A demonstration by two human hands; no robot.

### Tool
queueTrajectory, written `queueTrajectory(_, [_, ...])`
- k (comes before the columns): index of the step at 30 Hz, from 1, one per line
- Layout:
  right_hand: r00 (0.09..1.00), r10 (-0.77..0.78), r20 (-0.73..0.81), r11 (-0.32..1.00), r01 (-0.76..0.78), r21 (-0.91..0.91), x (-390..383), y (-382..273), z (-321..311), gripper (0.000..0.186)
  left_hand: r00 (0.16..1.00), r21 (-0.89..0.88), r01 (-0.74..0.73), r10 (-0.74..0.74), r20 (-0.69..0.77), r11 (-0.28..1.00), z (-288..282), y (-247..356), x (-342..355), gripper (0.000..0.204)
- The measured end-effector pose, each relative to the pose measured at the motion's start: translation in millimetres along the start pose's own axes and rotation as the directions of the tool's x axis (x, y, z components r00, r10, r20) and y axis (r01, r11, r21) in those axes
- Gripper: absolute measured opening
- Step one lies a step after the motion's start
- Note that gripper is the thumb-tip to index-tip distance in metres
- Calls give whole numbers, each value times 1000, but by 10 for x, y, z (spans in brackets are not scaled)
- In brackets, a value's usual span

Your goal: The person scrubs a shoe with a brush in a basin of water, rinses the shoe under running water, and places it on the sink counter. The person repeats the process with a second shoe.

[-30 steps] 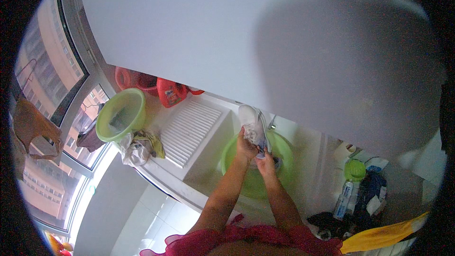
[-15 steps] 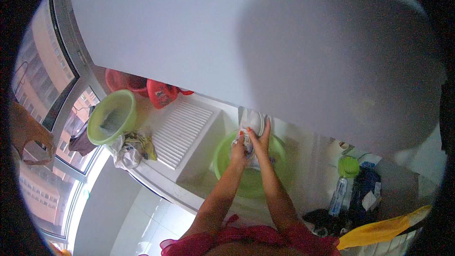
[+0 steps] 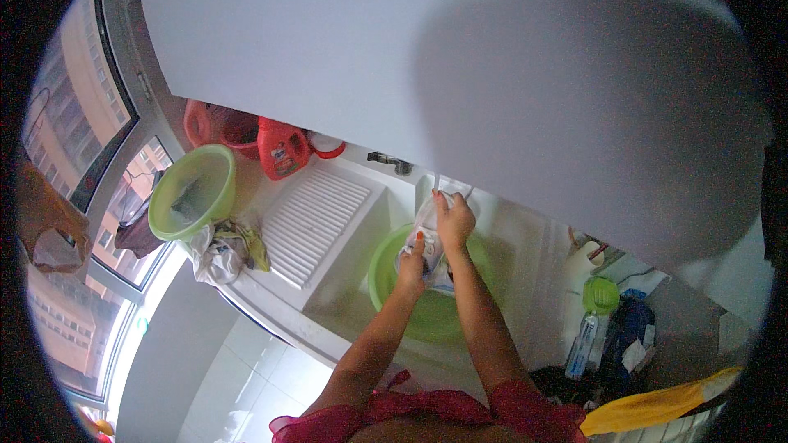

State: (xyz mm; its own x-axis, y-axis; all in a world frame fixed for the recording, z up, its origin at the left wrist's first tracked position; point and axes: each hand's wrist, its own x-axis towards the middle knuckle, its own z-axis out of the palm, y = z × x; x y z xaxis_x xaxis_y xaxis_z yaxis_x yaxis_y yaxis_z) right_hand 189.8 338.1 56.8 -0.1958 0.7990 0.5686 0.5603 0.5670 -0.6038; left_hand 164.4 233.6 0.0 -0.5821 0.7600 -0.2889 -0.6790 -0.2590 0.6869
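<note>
My left hand (image 3: 412, 269) is closed on the lower part of a white item with dark markings (image 3: 427, 220), its thumb lying on top. Whether this item is cloth or a shoe I cannot tell. At its upper end my right hand (image 3: 456, 221) is closed, fingers curled, with a thin pale strip (image 3: 437, 182) rising by the fingertips. Beneath both hands a light green basin (image 3: 382, 279) stands in the white sink (image 3: 336, 312); my forearms cover part of it.
Left of the basin is a ribbed washboard (image 3: 316, 213), with crumpled cloths (image 3: 226, 250) and another green basin (image 3: 164, 217) beyond. A red jug (image 3: 281, 152) and a tap (image 3: 390, 162) sit behind. A white panel (image 3: 312, 49) overhangs the sink. Bottles and a yellow cloth (image 3: 657, 404) lie right.
My right hand has gone from fingers stretched along the white item to curled at its upper end. The view has shifted slightly, and the tap now shows below the panel.
</note>
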Motion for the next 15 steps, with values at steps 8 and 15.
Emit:
queueTrajectory(8, [984, 117, -137, 891, -43, 452, -80, -625, -337, 34, 998, -16, -12, 13, 68, 1000, -163, -229, 143, 43])
queueTrajectory(15, [997, 46, 68, 976, -59, 210, -38, -66, -59, 40, 1000, 27, -3, 3, 15, 1000, -9, -94, -44, 44])
